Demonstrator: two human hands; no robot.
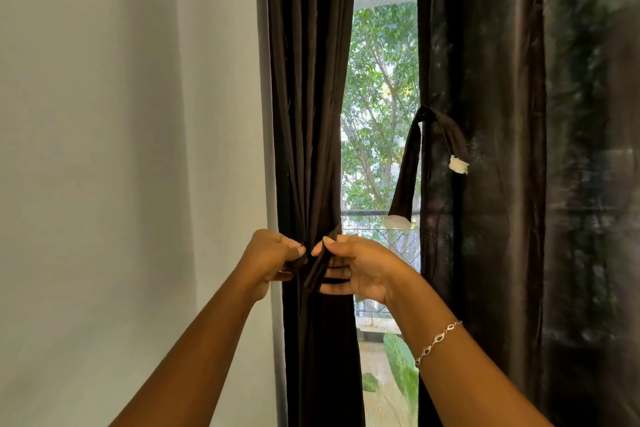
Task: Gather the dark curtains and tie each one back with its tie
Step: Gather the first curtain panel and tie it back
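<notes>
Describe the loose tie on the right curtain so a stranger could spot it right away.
Find the bright window gap between the two dark curtains. On the right curtain's inner edge hangs a loose dark tie, both ends dangling. Unlike the gripped tie on the left curtain, it hangs free, white-tipped.

The left curtain (311, 80) is plain and very dark brown, almost black, with a faint sheen on its folds. The right curtain (485, 62) matches it. The tie (317, 274) is the same dark brown. The hanging tie (407, 170) is dark brown with white ends. The wall (104, 114) is pale grey-white. The bracelet (438, 340) is silver, in oval links. The foliage (381, 73) is green.
</notes>
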